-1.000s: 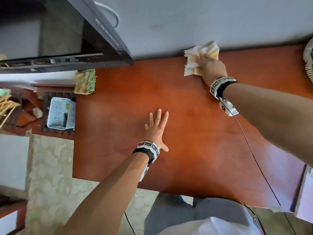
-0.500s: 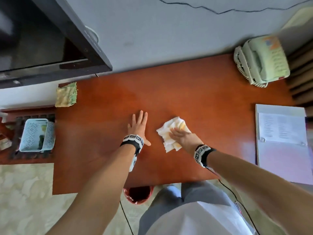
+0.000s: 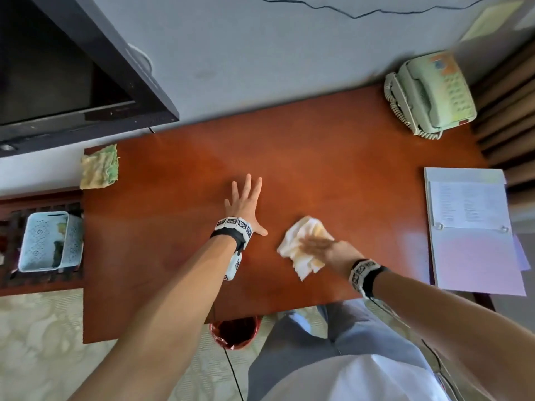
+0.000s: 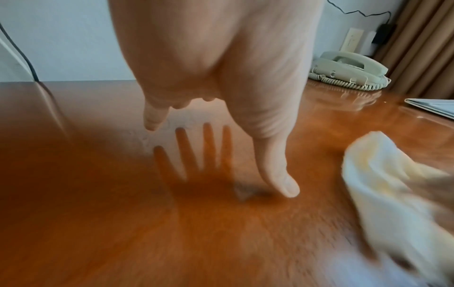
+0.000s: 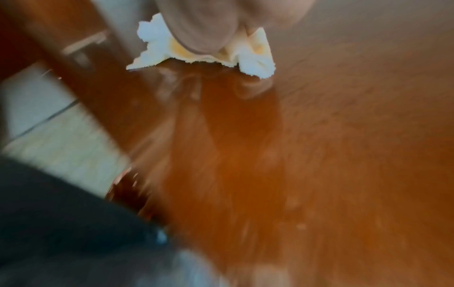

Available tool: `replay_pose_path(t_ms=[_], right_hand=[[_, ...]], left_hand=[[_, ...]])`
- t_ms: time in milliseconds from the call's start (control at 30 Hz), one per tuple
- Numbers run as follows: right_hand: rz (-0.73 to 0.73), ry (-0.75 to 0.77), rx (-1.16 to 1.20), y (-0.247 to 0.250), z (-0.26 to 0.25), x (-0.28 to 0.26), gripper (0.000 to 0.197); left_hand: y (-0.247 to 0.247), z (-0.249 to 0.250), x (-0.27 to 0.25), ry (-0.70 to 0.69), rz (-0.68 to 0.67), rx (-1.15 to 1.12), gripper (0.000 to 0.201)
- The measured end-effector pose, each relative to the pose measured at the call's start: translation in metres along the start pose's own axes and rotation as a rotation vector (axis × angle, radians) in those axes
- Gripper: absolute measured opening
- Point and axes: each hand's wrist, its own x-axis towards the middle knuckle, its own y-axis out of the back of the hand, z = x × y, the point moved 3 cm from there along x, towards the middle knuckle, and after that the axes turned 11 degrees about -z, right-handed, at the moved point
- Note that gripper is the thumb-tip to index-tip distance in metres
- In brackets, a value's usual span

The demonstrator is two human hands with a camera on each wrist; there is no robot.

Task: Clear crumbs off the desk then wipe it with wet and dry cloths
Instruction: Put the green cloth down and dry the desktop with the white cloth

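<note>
Pressing flat on the white cloth (image 3: 301, 247) with the right hand (image 3: 327, 250), near the front edge of the surface (image 3: 333, 175). Fingers look straight and laid over the cloth, not curled round it, though motion blur softens them. Cloth is crumpled, white with yellow patches; the right wrist view shows its frayed edge (image 5: 203, 56) sticking out from under the palm (image 5: 199, 25).

Left hand (image 3: 244, 204) is just beside the cloth, apart from it, fingers spread and straight, holding nothing. In the left wrist view the thumb (image 4: 277, 167) tip meets the wood and the hand's shadow falls below it; whether the palm touches I cannot tell.

Second cloth (image 3: 100, 166), green-yellow, lies folded on the far left corner of the surface, well apart from both hands.

Containers:
- Light blue basket (image 3: 37, 241) on a low dark stand left of the surface; something dark and a bit of green inside, too small to identify.
- Red bin (image 3: 236, 332) on the floor under the front edge, dark inside, contents not readable.

Phone (image 3: 431, 94) sits on the far right corner, open binder (image 3: 474, 235) at the right end. Dark screen (image 3: 72, 82) hangs over the far left.
</note>
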Motion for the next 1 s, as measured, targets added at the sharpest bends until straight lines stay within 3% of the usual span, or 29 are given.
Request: replay_pose_path(t_ms=[67, 267, 367, 533, 733, 1000], right_hand=[[0.103, -0.117, 0.016, 0.033, 0.033, 0.019, 0.072], [0.319, -0.263, 0.07, 0.149, 0.122, 0.107, 0.053], [0.383, -0.288, 0.132, 0.208, 0.153, 0.161, 0.045], [0.349, -0.361, 0.109, 0.272, 0.178, 0.222, 0.045], [0.29, -0.35, -0.006, 0.258, 0.176, 0.222, 0.047], [0.284, -0.168, -0.099, 0.156, 0.12, 0.123, 0.053]], left_hand=[[0.003, 0.004, 0.01, 0.01, -0.029, -0.026, 0.156], [-0.003, 0.003, 0.021, 0.017, -0.072, -0.067, 0.155], [-0.003, 0.001, 0.024, 0.018, -0.082, -0.083, 0.154], [-0.003, -0.002, 0.026, 0.032, -0.07, -0.059, 0.154], [-0.003, -0.003, 0.027, 0.04, -0.068, -0.071, 0.155], [0.001, 0.002, 0.023, 0.049, -0.08, -0.057, 0.155]])
